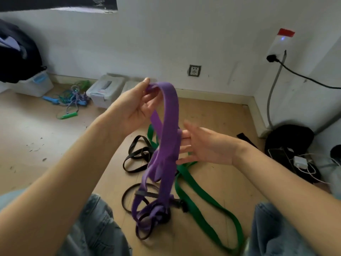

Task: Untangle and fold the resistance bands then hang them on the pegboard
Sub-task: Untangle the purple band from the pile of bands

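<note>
My left hand [137, 106] pinches the top loop of a wide purple resistance band [170, 126] and holds it up above the floor. The band hangs down between my knees, and its lower end is knotted up with thin black bands [136, 159]. My right hand [201, 146] is flat with straight fingers, the fingertips touching the hanging purple strands from the right. A long green band [199, 202] lies on the wooden floor beneath, running toward my right knee. No pegboard is in view.
Two clear plastic bins [106, 90] and a heap of skipping ropes [73, 100] lie by the far wall. A black bag with a phone and a charger [295, 154] sits at the right. A dark bundle [16, 56] rests on the left bin. My knees in jeans frame the bands.
</note>
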